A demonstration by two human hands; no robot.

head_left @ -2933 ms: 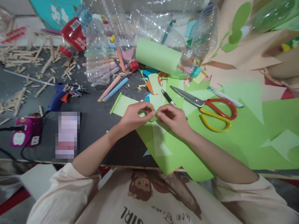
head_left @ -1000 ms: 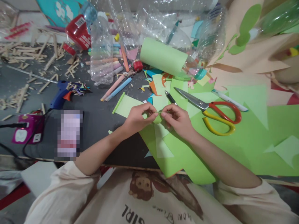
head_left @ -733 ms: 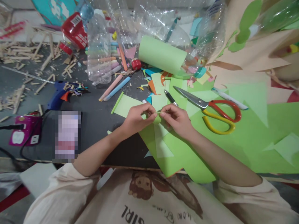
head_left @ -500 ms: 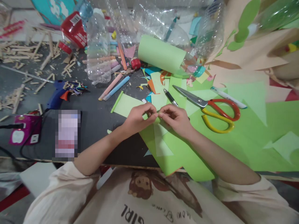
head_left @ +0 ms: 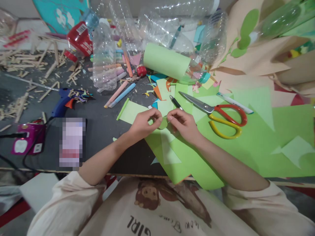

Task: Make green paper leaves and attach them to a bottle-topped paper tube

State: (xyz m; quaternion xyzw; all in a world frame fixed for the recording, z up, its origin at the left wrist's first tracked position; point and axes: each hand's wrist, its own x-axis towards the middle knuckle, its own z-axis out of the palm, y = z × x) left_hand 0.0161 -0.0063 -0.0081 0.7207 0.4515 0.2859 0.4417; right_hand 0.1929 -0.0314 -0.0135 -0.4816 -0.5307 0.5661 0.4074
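Above the green paper sheets, my left hand [head_left: 145, 124] pinches a small piece of green paper [head_left: 163, 123] with a rounded lower edge. My right hand [head_left: 184, 125] is closed in a pinch at the paper's other side, thumb against index finger. Part of the piece is hidden behind the fingertips. Just beyond my right hand lies a black pen [head_left: 175, 102]. Scissors with one red and one yellow handle [head_left: 213, 113] rest to its right, blades slightly apart. Left of my left hand is a pale green strip of paper [head_left: 133, 110] with a rolled green edge.
A clear bottle wrapped in light green paper [head_left: 166, 61] lies behind the hands, among other clear bottles [head_left: 104, 55]. At left are a blue glue gun [head_left: 61, 101], a phone [head_left: 72, 142], a purple box [head_left: 29, 139] and wood sticks [head_left: 22, 59]. A marker [head_left: 235, 103] lies right.
My fingertips have drawn slightly apart, and more of the small green paper's rounded face shows between them. The whole view has shifted a little.
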